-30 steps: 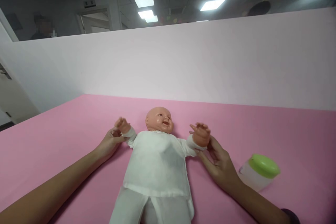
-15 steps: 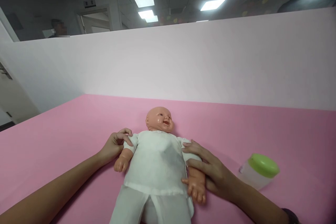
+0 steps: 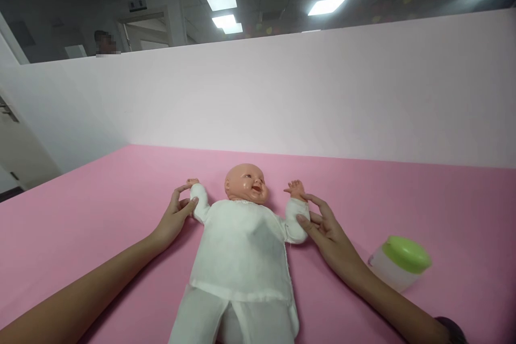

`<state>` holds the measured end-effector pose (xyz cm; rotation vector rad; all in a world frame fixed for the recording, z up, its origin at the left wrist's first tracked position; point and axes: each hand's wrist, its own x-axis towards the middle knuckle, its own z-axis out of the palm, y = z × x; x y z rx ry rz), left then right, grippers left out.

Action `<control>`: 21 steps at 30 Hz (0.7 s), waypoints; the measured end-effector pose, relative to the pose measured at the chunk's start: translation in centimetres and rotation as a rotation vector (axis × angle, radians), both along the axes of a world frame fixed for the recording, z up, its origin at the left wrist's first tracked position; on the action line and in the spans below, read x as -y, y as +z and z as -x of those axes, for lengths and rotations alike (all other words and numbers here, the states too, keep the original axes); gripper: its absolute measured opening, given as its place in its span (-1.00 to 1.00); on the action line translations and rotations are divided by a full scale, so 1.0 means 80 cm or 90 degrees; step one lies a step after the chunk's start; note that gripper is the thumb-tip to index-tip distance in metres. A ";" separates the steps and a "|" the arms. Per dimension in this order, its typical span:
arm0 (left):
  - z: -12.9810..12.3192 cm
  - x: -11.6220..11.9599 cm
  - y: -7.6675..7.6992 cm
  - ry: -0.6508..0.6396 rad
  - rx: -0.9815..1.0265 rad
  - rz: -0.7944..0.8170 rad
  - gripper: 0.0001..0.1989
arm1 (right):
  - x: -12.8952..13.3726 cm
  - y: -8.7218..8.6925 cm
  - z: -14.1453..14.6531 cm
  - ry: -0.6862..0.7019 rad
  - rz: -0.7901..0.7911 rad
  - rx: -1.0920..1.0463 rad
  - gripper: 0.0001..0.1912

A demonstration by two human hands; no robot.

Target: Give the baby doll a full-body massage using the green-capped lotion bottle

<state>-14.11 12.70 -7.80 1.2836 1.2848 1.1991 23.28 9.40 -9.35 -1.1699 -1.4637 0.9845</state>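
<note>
A baby doll in a white top and pale trousers lies on its back on the pink surface, its bare head toward the wall. Both of its arms are bent upward beside the head. My left hand grips the doll's arm on the left, thumb on the white sleeve and fingers behind it near the doll's hand. Around the doll's other raised arm, my right hand closes with thumb and fingers at the sleeve and wrist. The doll's feet are out of frame.
A clear container with a green lid stands to the right, close to my right forearm. Behind the pink surface rises a white wall panel with dark glass above it. A person shows in the glass at the upper left.
Both of the doll's arms have swung from down at its sides to up beside its head. My hands moved with them, turning so the thumbs lie on the sleeves.
</note>
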 end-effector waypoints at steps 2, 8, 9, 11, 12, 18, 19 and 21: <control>0.000 -0.003 0.001 -0.028 -0.037 0.006 -0.28 | -0.002 0.001 0.000 -0.001 0.045 0.006 -0.10; 0.001 -0.003 0.002 -0.031 -0.100 -0.003 -0.34 | -0.007 -0.005 -0.004 -0.046 0.113 0.021 -0.18; 0.001 -0.002 0.002 -0.033 -0.087 0.002 -0.33 | -0.007 -0.006 -0.005 -0.039 0.107 0.003 -0.16; 0.002 0.000 0.001 -0.027 -0.049 0.008 -0.26 | -0.007 -0.006 -0.006 -0.037 0.106 -0.046 -0.05; 0.003 0.001 0.001 -0.018 -0.020 0.010 -0.18 | -0.007 -0.004 -0.007 -0.040 0.114 -0.069 0.02; 0.007 -0.004 0.004 -0.047 0.143 -0.009 -0.07 | 0.001 0.012 -0.005 0.063 0.097 -0.142 -0.04; 0.008 -0.004 0.005 -0.060 0.138 -0.020 -0.18 | 0.001 0.013 -0.006 0.074 0.087 -0.123 -0.13; 0.010 -0.006 0.004 -0.070 0.118 -0.026 -0.36 | 0.001 0.012 -0.006 0.081 0.056 -0.077 -0.32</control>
